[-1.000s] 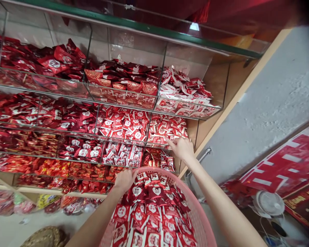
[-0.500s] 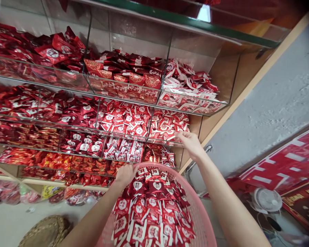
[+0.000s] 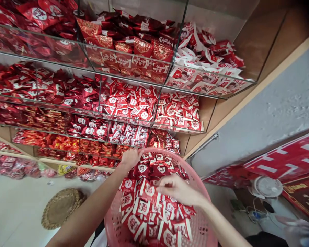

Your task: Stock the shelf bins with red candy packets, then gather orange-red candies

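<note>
A pink plastic basket [image 3: 195,175] is heaped with small red and white candy packets [image 3: 144,207], several bearing heart-shaped labels. My left hand [image 3: 130,159] is closed over the basket's far left rim. Above the heap, my right hand [image 3: 176,188] pinches a red and white packet [image 3: 147,190] at its right edge. The held packet overlaps those under it, so whether it touches them is hard to tell. Beyond the basket, the right-end shelf compartment holds similar red packets [image 3: 179,109].
Glass-fronted shelves [image 3: 118,77] full of red packets rise ahead, with a wooden side panel [image 3: 229,109] on the right. A woven round stool [image 3: 63,207] stands on the floor at left. To the right are a grey wall [image 3: 280,113] and a white fan [image 3: 267,187].
My right hand has come down from the shelf compartment to over the basket, with a packet in its fingers. My left hand stays on the rim. The view has tilted down.
</note>
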Demonstrator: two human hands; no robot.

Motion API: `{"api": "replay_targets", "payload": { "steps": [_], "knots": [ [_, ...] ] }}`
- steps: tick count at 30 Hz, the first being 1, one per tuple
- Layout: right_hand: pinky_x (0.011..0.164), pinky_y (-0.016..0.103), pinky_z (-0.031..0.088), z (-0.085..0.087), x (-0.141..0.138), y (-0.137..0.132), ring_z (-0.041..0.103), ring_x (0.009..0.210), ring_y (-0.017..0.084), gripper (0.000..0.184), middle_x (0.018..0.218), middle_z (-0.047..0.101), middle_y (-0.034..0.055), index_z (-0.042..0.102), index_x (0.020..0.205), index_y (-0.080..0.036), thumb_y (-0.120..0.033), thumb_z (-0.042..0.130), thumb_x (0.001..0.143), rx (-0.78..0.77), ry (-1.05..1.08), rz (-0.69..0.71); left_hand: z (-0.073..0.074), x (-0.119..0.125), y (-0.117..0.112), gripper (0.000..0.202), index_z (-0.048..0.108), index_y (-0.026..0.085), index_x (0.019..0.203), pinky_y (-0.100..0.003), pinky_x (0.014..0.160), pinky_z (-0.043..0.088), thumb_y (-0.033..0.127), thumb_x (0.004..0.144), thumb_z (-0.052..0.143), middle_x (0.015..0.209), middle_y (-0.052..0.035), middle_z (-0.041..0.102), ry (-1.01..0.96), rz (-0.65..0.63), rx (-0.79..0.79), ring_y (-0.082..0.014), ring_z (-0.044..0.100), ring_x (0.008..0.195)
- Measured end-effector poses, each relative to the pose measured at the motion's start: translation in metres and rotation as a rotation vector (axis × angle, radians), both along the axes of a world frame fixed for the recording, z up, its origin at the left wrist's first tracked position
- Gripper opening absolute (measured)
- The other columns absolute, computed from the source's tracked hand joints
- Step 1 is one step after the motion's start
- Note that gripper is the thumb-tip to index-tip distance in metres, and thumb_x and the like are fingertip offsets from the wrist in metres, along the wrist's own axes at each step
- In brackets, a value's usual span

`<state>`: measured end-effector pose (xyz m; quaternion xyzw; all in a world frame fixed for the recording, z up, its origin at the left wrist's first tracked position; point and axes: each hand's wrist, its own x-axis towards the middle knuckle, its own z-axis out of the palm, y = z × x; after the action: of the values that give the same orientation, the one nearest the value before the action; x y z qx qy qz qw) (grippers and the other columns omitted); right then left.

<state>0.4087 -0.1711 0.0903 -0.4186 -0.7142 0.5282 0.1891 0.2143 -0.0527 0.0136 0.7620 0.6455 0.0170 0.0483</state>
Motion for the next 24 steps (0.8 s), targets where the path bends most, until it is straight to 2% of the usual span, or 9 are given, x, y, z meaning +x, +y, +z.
{"api": "replay_targets", "payload": {
  "steps": [4,7,9,13,15,19,22,24],
  "knots": [
    [0.052,0.020,0.031,-0.042,-0.009,-0.022,0.035,0.054,0.007,0.032,0.056,0.045,-0.0042,0.062,0.065,-0.014,-0.043,0.054,0.076,-0.161,0.030,0.119,0.001,0.000,-0.001,0.063,0.053,0.011,0.100,-0.035,0.067,0.045,0.054,0.086,0.009,0.085,-0.0151,0.063,0.006,-0.001,-0.011,-0.0266,0.061,0.081],
    [0.051,0.019,0.031,-0.057,-0.012,-0.032,0.036,0.054,0.007,0.032,0.057,0.046,-0.0045,0.064,0.069,-0.013,-0.044,0.056,0.074,-0.250,0.030,0.194,0.000,0.000,-0.001,0.064,0.053,0.010,0.101,-0.035,0.067,0.045,0.054,0.086,0.009,0.083,-0.0154,0.063,0.007,0.008,-0.008,-0.0269,0.061,0.081],
    [0.050,0.018,0.030,-0.062,-0.014,-0.036,0.035,0.053,0.006,0.028,0.055,0.046,-0.0051,0.066,0.070,-0.014,-0.040,0.056,0.073,-0.240,-0.045,0.212,0.000,0.000,-0.001,0.064,0.053,0.010,0.102,-0.035,0.067,0.044,0.053,0.087,0.009,0.084,-0.0159,0.063,0.006,0.011,-0.003,-0.0274,0.060,0.082],
    [0.049,0.019,0.025,-0.066,-0.016,-0.040,0.031,0.050,0.006,0.020,0.050,0.039,-0.0066,0.065,0.064,-0.015,-0.029,0.055,0.074,-0.043,-0.346,0.161,0.001,0.000,-0.001,0.063,0.053,0.010,0.102,-0.035,0.067,0.044,0.054,0.086,0.010,0.086,-0.0165,0.062,0.004,0.011,-0.028,-0.0273,0.060,0.083],
    [0.049,0.020,0.024,-0.064,-0.016,-0.043,0.032,0.050,0.006,0.018,0.051,0.040,-0.0063,0.064,0.063,-0.016,-0.027,0.055,0.073,0.042,-0.475,0.168,0.002,0.000,-0.001,0.062,0.053,0.011,0.102,-0.035,0.066,0.045,0.054,0.086,0.012,0.085,-0.0158,0.063,0.004,0.013,-0.019,-0.0274,0.061,0.082],
    [0.052,0.021,0.027,-0.058,-0.019,-0.047,0.043,0.059,0.009,0.010,0.063,0.054,-0.0031,0.064,0.066,-0.019,-0.025,0.058,0.069,0.076,-0.698,0.220,0.003,0.000,-0.002,0.059,0.054,0.010,0.103,-0.034,0.067,0.045,0.052,0.087,0.015,0.085,-0.0159,0.063,-0.008,0.016,-0.024,-0.0266,0.061,0.081],
    [0.055,0.022,0.032,-0.052,-0.022,-0.046,0.051,0.067,0.014,0.013,0.077,0.061,0.0017,0.064,0.070,-0.020,-0.031,0.063,0.065,0.090,-0.795,0.162,0.002,-0.001,-0.001,0.057,0.055,0.011,0.099,-0.034,0.067,0.046,0.051,0.087,0.017,0.083,-0.0150,0.064,-0.024,0.022,-0.010,-0.0265,0.062,0.080],
    [0.055,0.024,0.032,-0.044,-0.023,-0.039,0.053,0.067,0.016,0.018,0.074,0.062,0.0038,0.063,0.065,-0.019,-0.037,0.066,0.064,0.120,-0.816,0.117,0.002,-0.001,-0.001,0.056,0.056,0.011,0.097,-0.034,0.066,0.046,0.051,0.087,0.017,0.083,-0.0142,0.064,-0.032,0.016,-0.007,-0.0266,0.062,0.079]
  ]
}}
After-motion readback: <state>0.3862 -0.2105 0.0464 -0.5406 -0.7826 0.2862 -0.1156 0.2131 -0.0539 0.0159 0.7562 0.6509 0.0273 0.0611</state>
